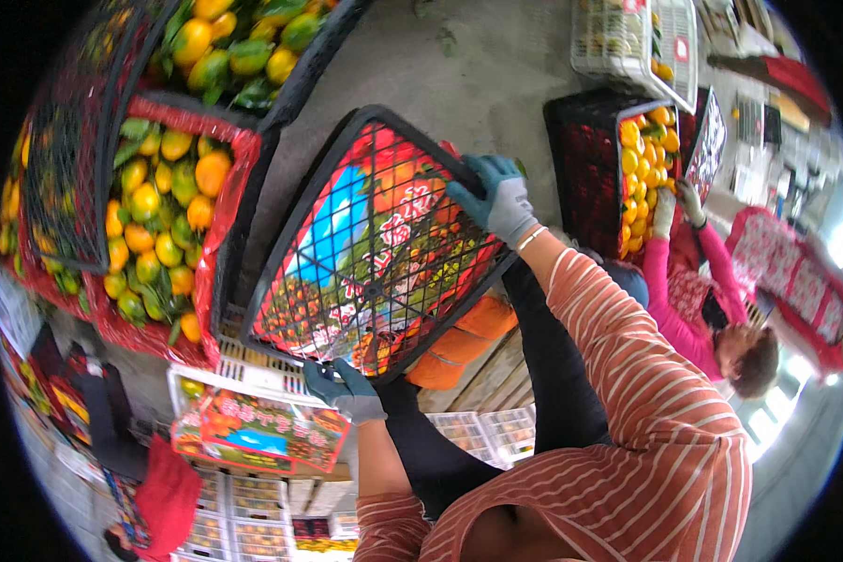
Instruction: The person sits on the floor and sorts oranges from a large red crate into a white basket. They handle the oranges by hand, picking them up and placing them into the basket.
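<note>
Both my hands wear grey gloves with teal fingers. My left hand (343,390) grips the lower-left rim of a crate with a black plastic lattice lid (376,263). My right hand (495,197) holds the upper-right rim. Through the lattice shows a colourful printed sheet with pictures of oranges and large lettering. Left of it stands a black crate (242,218) lined with red plastic film, filled with yellow-green citrus fruit (156,225) and leaves. An orange cushion (456,344) lies beneath the tilted crate's lower right side.
Another fruit crate (327,53) stands at upper left. A white crate (253,372) with a printed sheet is below left. On the right, a co-worker (692,309) reaches into a crate of oranges (636,183). Another person (161,485) is at lower left. White crates (639,42) stand upper right.
</note>
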Motion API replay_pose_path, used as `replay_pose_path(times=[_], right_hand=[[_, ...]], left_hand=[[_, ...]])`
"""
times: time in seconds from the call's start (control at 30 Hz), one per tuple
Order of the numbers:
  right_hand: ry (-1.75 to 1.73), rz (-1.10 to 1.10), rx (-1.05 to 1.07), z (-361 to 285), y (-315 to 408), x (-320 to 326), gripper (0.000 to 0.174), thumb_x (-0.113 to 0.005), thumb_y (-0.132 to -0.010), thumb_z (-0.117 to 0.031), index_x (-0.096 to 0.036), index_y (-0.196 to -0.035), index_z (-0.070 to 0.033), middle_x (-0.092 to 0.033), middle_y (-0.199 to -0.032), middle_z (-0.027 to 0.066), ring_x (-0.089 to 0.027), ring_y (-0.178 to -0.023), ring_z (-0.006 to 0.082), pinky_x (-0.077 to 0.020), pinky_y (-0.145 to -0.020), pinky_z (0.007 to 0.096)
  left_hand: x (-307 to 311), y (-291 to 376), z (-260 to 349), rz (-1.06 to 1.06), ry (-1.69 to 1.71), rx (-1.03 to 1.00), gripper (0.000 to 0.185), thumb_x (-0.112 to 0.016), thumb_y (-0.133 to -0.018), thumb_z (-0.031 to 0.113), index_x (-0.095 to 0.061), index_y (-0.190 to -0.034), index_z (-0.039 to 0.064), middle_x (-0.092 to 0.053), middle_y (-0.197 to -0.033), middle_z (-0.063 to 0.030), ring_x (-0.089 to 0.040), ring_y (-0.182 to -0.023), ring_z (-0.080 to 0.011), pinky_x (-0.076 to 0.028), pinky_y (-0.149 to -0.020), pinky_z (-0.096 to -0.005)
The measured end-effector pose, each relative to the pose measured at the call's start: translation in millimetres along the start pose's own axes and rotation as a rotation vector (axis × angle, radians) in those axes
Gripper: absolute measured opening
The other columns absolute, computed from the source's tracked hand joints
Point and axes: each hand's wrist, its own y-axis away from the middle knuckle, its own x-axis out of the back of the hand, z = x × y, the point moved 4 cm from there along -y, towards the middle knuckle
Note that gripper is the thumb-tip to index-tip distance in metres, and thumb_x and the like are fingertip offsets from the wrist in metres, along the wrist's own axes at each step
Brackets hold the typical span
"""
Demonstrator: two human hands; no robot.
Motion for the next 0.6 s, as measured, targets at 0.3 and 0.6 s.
replay_pose_path(times=[0.3, 0.6], right_hand=[[-0.258, -0.499, -0.316, 9, -13, 9, 0.068, -0.075, -0.083, -0.054, -0.065, -0.125, -0.002, -0.071, -0.097, 0.0236, -0.069, -0.093, 0.0396, -0.0533, -0.083, 0.0468], [0.113, 0.134, -0.168, 29, 36, -5, 0.065, -0.065, -0.088, -0.060, -0.066, -0.119, -0.003, -0.066, -0.105, 0.0140, -0.062, -0.099, 0.0342, -0.0467, -0.086, 0.0497]], left_hand=[[-147, -91, 319, -0.449, -0.133, -1.380, 0.036, -0.070, -0.091, 0.016, -0.061, -0.122, 0.000, -0.062, -0.118, -0.0223, -0.059, -0.111, -0.0405, -0.048, -0.096, -0.0500], [-268, -99, 340, -0.916, -0.854, -1.853, 0.046, -0.067, -0.088, 0.049, -0.066, -0.109, 0.008, -0.063, -0.107, -0.0118, -0.060, -0.105, -0.0327, -0.049, -0.089, -0.0477]])
